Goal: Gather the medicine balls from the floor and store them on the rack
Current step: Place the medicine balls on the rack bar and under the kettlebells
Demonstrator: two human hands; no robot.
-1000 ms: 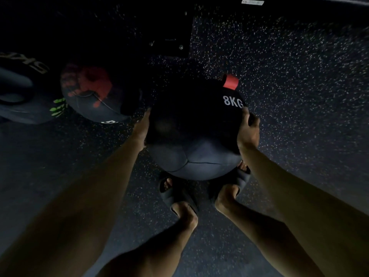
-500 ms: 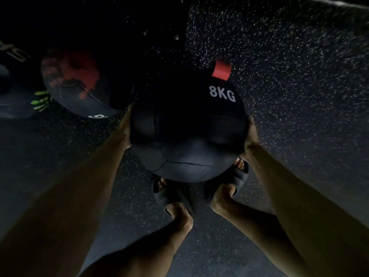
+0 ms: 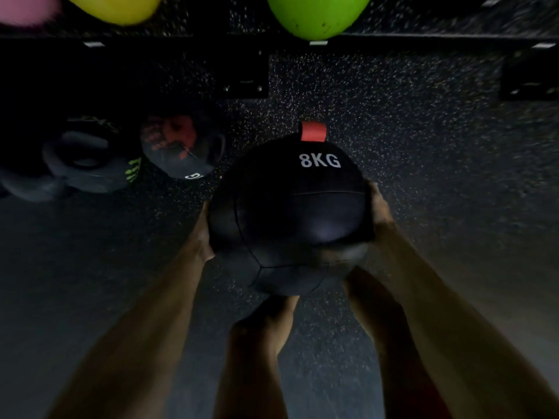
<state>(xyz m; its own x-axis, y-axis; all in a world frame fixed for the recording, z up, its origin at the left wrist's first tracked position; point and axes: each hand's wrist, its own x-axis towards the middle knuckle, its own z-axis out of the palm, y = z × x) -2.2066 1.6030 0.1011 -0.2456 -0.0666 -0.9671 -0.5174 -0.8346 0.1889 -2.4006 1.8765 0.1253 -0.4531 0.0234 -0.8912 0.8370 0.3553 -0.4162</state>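
While both hands carry the 8KG ball clear of the floor, the task is judged to be at an early stage; the left hand and right hand cup opposite flanks, fingertips hidden behind the curve; two more remain on the floor at left, a red-printed ball and a green-marked ball, close together; the rack rail lies ahead, apparently bearing a green ball, a yellow ball and a pink ball; open rail shows right of the green ball; a base plate projects near the path.
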